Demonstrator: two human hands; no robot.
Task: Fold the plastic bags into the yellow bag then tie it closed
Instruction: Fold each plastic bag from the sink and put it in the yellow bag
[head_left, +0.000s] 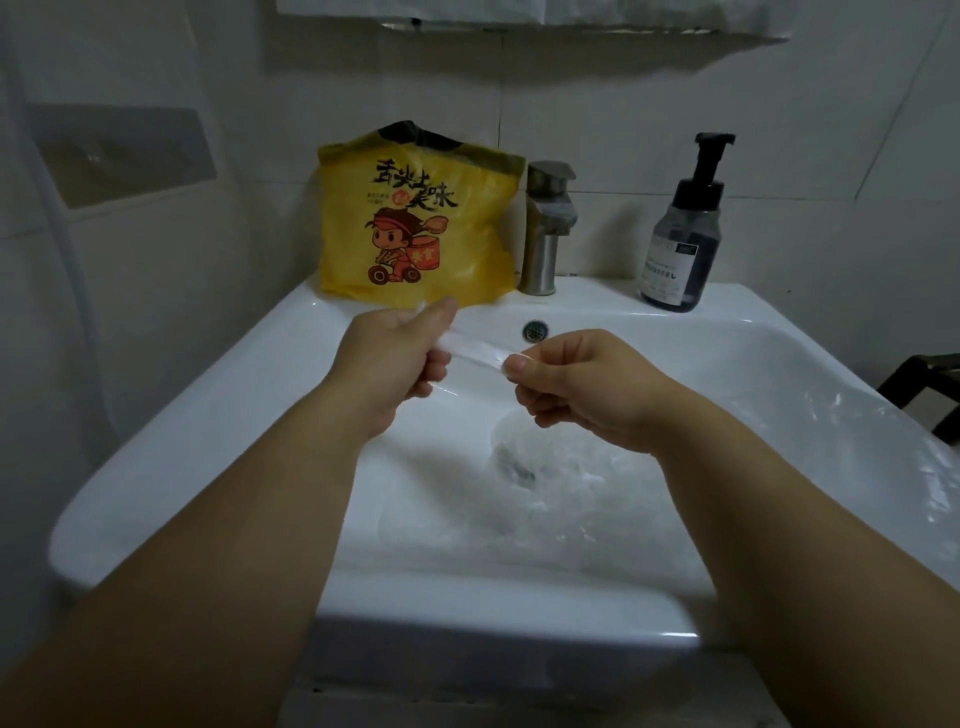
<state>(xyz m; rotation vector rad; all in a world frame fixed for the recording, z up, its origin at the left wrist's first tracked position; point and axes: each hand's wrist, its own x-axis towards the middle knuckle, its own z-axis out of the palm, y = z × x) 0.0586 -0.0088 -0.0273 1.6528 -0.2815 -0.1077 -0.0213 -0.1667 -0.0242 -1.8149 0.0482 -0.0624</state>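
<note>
The white sink (171, 415) holds a heap of clear plastic bags (597, 483) in its basin, spilling over the right edge. The yellow bag (415, 223) stands on the back edge, just left of the tap (548, 228). Above the basin, the left hand (395, 358) and right hand (582, 384) each pinch one end of a folded clear strip (475, 351) with curled fingers.

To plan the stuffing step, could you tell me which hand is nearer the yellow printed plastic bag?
Left. The left hand is just in front of the yellow printed plastic bag; the right hand is further right, in front of the steel tap.
</note>
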